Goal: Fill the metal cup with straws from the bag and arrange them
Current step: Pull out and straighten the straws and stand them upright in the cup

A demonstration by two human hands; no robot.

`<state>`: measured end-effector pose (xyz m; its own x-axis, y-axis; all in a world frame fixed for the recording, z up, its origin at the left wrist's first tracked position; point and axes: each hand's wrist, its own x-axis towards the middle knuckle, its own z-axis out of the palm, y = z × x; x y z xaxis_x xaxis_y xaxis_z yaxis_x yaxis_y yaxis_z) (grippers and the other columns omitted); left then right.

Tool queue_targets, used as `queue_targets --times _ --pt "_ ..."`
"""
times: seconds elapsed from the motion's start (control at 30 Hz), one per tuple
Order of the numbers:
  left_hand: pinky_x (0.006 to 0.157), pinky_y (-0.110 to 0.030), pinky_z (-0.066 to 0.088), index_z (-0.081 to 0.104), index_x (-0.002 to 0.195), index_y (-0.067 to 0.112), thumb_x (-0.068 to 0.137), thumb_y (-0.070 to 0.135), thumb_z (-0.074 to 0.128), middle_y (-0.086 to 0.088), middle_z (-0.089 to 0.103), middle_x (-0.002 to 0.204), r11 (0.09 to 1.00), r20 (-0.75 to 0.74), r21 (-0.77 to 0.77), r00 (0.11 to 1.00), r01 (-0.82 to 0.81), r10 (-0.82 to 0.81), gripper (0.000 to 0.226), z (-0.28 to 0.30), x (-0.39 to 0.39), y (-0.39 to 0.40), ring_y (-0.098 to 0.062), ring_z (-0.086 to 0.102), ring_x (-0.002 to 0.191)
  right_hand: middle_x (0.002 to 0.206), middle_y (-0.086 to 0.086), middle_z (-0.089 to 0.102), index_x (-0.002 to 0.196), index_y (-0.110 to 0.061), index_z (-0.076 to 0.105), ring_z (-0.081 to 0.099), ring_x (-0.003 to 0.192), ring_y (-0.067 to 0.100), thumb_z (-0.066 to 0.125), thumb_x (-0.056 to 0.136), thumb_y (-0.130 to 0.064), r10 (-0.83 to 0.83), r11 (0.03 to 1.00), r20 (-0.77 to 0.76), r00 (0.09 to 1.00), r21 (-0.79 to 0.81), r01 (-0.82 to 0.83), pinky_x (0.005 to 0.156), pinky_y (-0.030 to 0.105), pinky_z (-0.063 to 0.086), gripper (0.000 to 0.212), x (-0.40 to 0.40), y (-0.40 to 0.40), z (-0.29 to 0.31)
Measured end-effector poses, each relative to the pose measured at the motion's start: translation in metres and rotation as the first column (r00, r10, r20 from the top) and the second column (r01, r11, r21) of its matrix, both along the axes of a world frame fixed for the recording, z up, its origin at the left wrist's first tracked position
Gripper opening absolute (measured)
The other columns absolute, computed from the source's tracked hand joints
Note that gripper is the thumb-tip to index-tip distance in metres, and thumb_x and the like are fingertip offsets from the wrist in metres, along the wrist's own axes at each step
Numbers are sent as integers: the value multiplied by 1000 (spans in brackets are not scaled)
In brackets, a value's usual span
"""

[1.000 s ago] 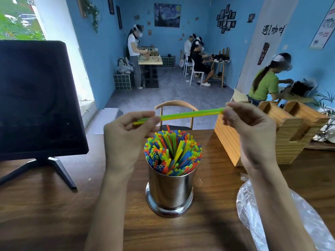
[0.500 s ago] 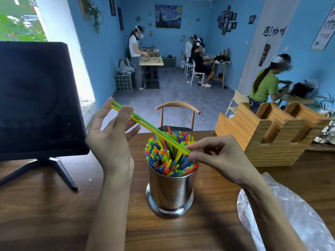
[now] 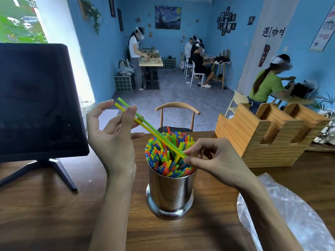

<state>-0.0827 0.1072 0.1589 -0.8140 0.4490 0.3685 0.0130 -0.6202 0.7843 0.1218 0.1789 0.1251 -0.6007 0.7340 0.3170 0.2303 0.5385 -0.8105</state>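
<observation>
**Green and yellow straws held slanted over the full metal cup**

Steel is what the metal cup [image 3: 170, 191] is made of; it stands upright on the wooden table [image 3: 45, 214], near the middle of the view, and is packed with upright straws [image 3: 168, 153] in blue, green, yellow, orange and red, their open ends showing at the top.

Two loose straws are held together above the cup: a green straw [image 3: 145, 122] and a yellow straw [image 3: 139, 123], lying side by side and touching along their length. They slant from upper left down to lower right, and their lower ends are over the right part of the bundle in the cup.

The upper part of the pair is pinched by the left hand [image 3: 112, 138], with the thumb pressed on top of the straws and the fingers behind them; the index finger is raised and only lightly bent. The lower ends are pinched by the right hand [image 3: 215, 160] between the thumb and the forefinger, just above the cup's rim, with the remaining fingers curled under.

A crumpled clear plastic bag [image 3: 290, 211] lies on the table at the lower right, well apart from the cup. Whether any straws remain in it cannot be told.

A dark screen on a stand [image 3: 39, 102] is seen at the left, and a wooden holder with slots [image 3: 262, 138] at the right. A wooden chair [image 3: 177, 115] stands beyond the table's far edge.
</observation>
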Motion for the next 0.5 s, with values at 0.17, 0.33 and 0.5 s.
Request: queue_targets --times 0.17,0.33,0.5 --pt "50 -27 55 65 113 23 87 12 78 2 78 79 1000 -10 1 1000 24 -24 32 3 1 -2 -17 72 67 87 -6 74 95 -30 77 64 81 13 82 85 -18 8 1000 -2 1000 0 -8 72 32 52 16 0 -1 0" --pt "57 -28 56 65 120 21 91 13 74 2 79 87 1000 4 18 1000 11 -11 31 0 -5 -2 -20 75 73 88 -6 75 96 -26 79 65 83 20 78 88 -14 -67 997 -190 980 -41 61 72 37 52 15 -2 0 -3" --pt "57 -29 55 66 115 20 90 9 75 2 78 86 999 9 40 1000 -24 24 29 0 -11 -2 -24 75 70 87 -1 77 92 -23 78 68 81 12 73 90 -7 -200 979 -384 901 -106 172 72 23 53 17 -1 4 3"
